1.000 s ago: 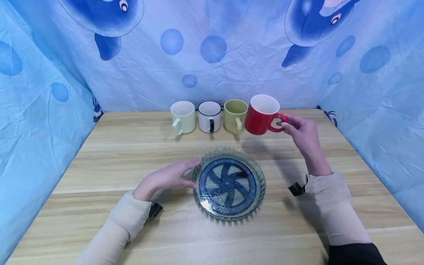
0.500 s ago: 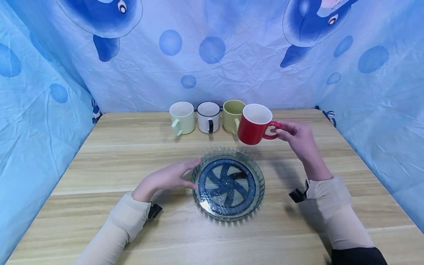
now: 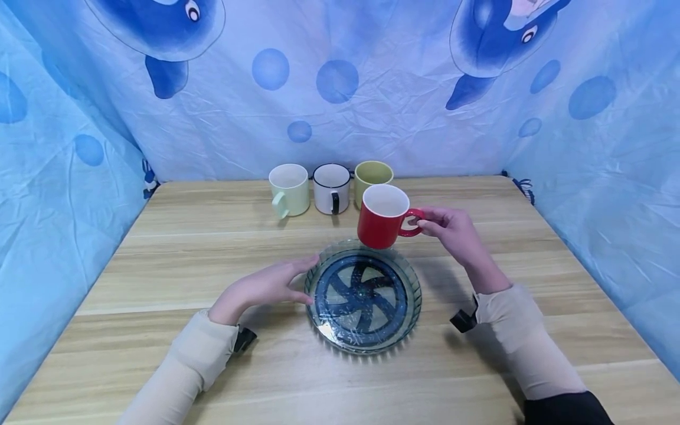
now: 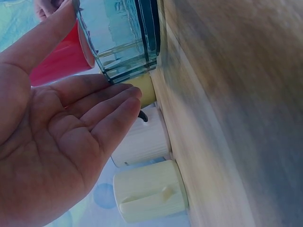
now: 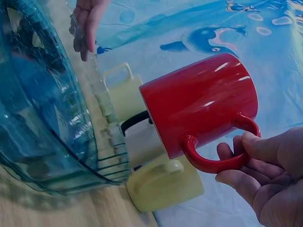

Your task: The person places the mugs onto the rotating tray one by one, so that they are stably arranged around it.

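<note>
Closest in, a wood-grain bench (image 3: 340,392) with two beige sleeves (image 3: 186,354) reaching over it, each with a little black gadget (image 3: 244,340) at the wrist. Next up is a round clear glass bowl (image 3: 366,339) sitting flat on the bench, blue swirly pinwheel kinda pattern showing in its bottom. The left hand (image 3: 260,289) is at the bowl's left side, fingers pretty straight and not gripping anything, thumb and fingertips right by the rim. Can't really tell if they're all touching the glass.

A bit further out, the right hand (image 3: 451,236) has a red mug (image 3: 379,230) by the handle, pinched between thumb and fingers. The mug is white inside, mouth up, and held off the bench near the bowl's far edge.

Behind that there's a row of mugs standing on the bench, left to right: pale mint (image 3: 294,195), white with a dark rim and black handle (image 3: 335,202), then olive green (image 3: 373,172), partly hidden by the red one. Way at the back hangs a blue cloth (image 3: 398,130) with cartoon sea animals (image 3: 170,29) and round spots (image 3: 337,81).
</note>
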A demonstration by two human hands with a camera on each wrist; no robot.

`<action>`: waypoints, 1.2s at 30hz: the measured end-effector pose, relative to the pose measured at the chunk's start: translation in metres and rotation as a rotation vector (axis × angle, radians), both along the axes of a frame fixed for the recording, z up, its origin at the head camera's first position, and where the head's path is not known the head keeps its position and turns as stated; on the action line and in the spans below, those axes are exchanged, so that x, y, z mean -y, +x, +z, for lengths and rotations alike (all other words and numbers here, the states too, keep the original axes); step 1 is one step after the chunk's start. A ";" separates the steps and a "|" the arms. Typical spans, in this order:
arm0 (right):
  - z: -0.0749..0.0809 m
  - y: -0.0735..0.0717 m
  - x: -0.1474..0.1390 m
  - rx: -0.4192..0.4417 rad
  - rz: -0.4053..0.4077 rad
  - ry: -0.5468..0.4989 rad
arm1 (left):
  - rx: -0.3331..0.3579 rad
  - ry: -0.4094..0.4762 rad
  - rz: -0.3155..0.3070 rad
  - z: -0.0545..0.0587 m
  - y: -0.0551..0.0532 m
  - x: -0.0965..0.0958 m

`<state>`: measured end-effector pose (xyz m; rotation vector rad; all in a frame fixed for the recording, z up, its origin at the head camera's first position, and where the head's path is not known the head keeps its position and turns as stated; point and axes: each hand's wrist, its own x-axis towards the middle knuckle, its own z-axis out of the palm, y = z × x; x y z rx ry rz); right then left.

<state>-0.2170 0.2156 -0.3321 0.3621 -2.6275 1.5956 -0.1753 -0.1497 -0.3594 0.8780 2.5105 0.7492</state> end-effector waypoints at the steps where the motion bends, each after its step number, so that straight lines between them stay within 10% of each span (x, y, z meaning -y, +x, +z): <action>1: -0.001 0.000 0.001 0.000 0.007 0.003 | 0.001 0.002 -0.001 0.000 0.000 0.000; 36: -0.025 -0.005 0.017 0.076 0.185 -0.041 | 0.003 0.001 -0.004 0.001 0.000 0.000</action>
